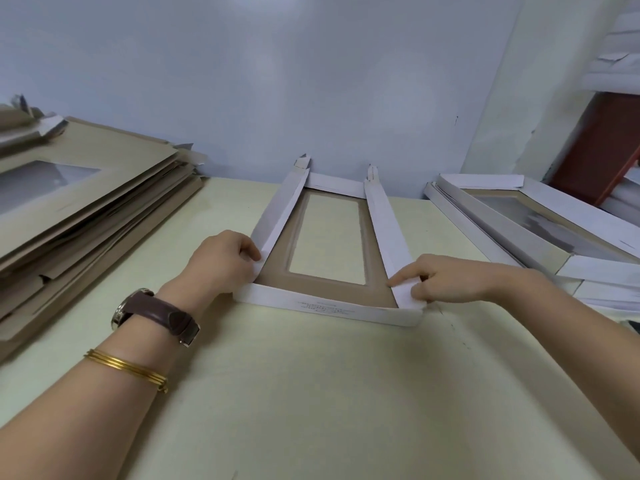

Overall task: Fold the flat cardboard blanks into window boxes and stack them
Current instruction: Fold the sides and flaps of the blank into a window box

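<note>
item one, nearest me: my left forearm, carrying thin gold bangles (126, 370) and a brown-strapped wristwatch (156, 315). item two: a pale yellow-green table (311, 393), bearing everything listed here. item three: my left hand (225, 261), fingers curled, pinching the near end of the left side flap (277, 213). item four: my right hand (446, 282), forefinger stretched along the near end of the right side flap (388, 223) with the thumb closing from below, so the flap end is pinched between them. item five: the half-folded window box (329, 306), lying in the middle of the table between my hands, brown inner face up, white outer walls raised along all four sides; the near wall carries small print that is too blurred to read. item six: its clear window (329, 244), a rectangle through which the table colour shows. item seven: a tall, untidy stack of flat blanks (86, 209) at the left, brown side up, the top one showing its window. item eight: finished boxes (540, 220) stacked at the right, white walls up. item nine: a pale blue wall (311, 81) behind the table.
</note>
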Motion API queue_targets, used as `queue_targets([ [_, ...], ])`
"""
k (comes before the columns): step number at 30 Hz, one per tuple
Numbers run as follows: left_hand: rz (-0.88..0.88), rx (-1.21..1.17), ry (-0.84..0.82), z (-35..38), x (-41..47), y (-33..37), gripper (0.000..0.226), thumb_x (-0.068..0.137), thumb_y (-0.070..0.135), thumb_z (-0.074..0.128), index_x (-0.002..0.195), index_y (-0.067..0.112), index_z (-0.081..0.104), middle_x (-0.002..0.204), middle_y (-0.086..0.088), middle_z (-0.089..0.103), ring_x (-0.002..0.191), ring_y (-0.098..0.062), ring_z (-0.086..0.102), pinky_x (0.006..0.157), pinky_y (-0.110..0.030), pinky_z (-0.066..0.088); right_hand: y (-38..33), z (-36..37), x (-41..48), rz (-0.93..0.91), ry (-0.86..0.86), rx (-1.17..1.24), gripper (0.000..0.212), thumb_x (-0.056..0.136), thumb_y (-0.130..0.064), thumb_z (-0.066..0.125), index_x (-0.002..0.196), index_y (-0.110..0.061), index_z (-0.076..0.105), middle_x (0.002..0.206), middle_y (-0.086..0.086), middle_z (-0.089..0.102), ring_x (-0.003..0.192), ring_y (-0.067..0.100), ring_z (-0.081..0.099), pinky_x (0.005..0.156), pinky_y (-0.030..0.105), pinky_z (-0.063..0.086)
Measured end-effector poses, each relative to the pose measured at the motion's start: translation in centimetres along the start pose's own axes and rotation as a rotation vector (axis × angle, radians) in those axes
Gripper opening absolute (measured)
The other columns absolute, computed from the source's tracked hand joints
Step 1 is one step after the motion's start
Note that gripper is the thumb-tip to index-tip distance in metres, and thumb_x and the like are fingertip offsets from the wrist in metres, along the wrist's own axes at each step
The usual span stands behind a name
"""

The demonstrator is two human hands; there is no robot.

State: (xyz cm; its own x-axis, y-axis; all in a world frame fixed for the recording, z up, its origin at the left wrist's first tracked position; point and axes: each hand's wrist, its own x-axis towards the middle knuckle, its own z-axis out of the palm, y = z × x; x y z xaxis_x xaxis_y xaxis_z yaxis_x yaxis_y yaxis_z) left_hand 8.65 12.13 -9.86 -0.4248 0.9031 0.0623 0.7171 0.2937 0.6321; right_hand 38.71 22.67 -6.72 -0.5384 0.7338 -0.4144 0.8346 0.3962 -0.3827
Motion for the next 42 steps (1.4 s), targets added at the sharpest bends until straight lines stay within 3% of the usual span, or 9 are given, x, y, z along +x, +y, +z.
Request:
queue_targets([
  [4, -0.017, 0.049, 0.036, -0.6, 0.4, -0.6, 0.038, 0.083, 0.001, 0.046, 0.106, 0.021, 0.068, 0.098, 0.005, 0.055, 0.086, -0.021, 0.051, 0.066, -0.027, 0.038, 0.4, 0.3, 0.7, -0.036, 0.047, 0.184, 0.019, 0.079, -0.025, 0.06, 0.095, -0.026, 0.07, 0.104, 0.002, 0.048, 0.088, 0.011, 0.052, 0.083, 0.023, 0.045],
  [10, -0.091, -0.01, 0.027, -1.7, 0.9, -1.9, 0.042, 0.075, -0.004, 0.046, 0.087, 0.028, 0.07, 0.081, 0.007, 0.06, 0.063, -0.012, 0.051, 0.049, -0.024, 0.033, 1.6, 1.1, 0.8, -0.172, 0.319, -0.283, 0.059, 0.082, -0.002, 0.055, 0.129, -0.037, 0.057, 0.154, -0.002, 0.013, 0.137, 0.018, 0.019, 0.103, 0.028, 0.029],
  [17, -0.128, -0.06, 0.033, -2.3, 1.2, -2.7, 0.043, 0.07, -0.006, 0.046, 0.075, 0.03, 0.07, 0.086, -0.003, 0.064, 0.061, -0.013, 0.054, 0.049, -0.024, 0.034, 2.5, 2.3, 2.2, -0.298, 0.532, -0.524, 0.028, 0.099, -0.029, 0.05, 0.125, -0.026, 0.061, 0.133, -0.016, 0.056, 0.146, 0.007, 0.018, 0.102, 0.028, 0.016],
  [20, -0.119, -0.07, 0.062, -2.3, 1.3, -2.7, 0.037, 0.077, 0.0, 0.047, 0.081, 0.029, 0.069, 0.086, -0.001, 0.059, 0.068, -0.017, 0.055, 0.054, -0.027, 0.036, 2.7, 2.5, 2.3, -0.293, 0.521, -0.599, 0.029, 0.101, -0.035, 0.044, 0.122, -0.027, 0.063, 0.129, -0.016, 0.059, 0.143, 0.006, 0.026, 0.102, 0.026, 0.014],
  [24, -0.13, -0.001, 0.18, -2.4, 1.7, -2.3, 0.023, 0.086, 0.022, 0.056, 0.105, 0.029, 0.067, 0.117, -0.006, 0.061, 0.118, -0.034, 0.047, 0.095, -0.037, 0.04, 1.9, 2.5, 2.2, -0.311, 0.549, -0.658, 0.031, 0.1, -0.042, 0.041, 0.108, -0.026, 0.067, 0.113, -0.006, 0.065, 0.123, 0.011, 0.049, 0.094, 0.026, 0.02],
  [26, -0.134, -0.009, 0.261, -2.5, 1.5, -2.1, 0.03, 0.087, 0.024, 0.057, 0.115, 0.029, 0.065, 0.121, -0.004, 0.059, 0.123, -0.035, 0.037, 0.098, -0.039, 0.034, 0.8, 2.4, 2.3, -0.312, 0.559, -0.676, 0.033, 0.099, -0.044, 0.042, 0.095, -0.023, 0.066, 0.095, -0.006, 0.066, 0.104, 0.016, 0.056, 0.087, 0.027, 0.023],
  [29, -0.046, -0.094, 0.37, -2.5, 0.8, -1.3, 0.032, 0.086, 0.019, 0.058, 0.116, 0.027, 0.065, 0.118, -0.003, 0.06, 0.119, -0.034, 0.039, 0.097, -0.041, 0.035, -0.8, 2.6, 2.5, -0.307, 0.58, -0.655, 0.036, 0.096, -0.047, 0.048, 0.074, -0.018, 0.054, 0.068, -0.003, 0.055, 0.073, 0.024, 0.05, 0.073, 0.031, 0.027],
  [35, 0.275, -0.221, 0.566, -2.0, -0.4, 0.6, 0.016, 0.08, 0.019, 0.069, 0.096, 0.021, 0.068, 0.086, 0.004, 0.057, 0.078, -0.009, 0.05, 0.07, -0.021, 0.037, -4.7, 3.6, 3.1, -0.265, 0.596, -0.63, 0.037, 0.096, -0.046, 0.047, 0.075, -0.015, 0.045, 0.071, 0.001, 0.051, 0.072, 0.027, 0.047, 0.064, 0.035, 0.022],
  [42, 0.49, -0.182, 0.362, -0.2, -2.0, 2.1, 0.007, 0.077, 0.013, 0.069, 0.08, 0.02, 0.068, 0.066, 0.008, 0.054, 0.059, -0.005, 0.049, 0.06, -0.018, 0.038, -9.0, 4.6, 4.1, -0.209, 0.583, -0.626, 0.046, 0.096, -0.05, 0.046, 0.068, -0.016, 0.035, 0.079, 0.005, 0.047, 0.076, 0.028, 0.043, 0.067, 0.032, 0.023],
])
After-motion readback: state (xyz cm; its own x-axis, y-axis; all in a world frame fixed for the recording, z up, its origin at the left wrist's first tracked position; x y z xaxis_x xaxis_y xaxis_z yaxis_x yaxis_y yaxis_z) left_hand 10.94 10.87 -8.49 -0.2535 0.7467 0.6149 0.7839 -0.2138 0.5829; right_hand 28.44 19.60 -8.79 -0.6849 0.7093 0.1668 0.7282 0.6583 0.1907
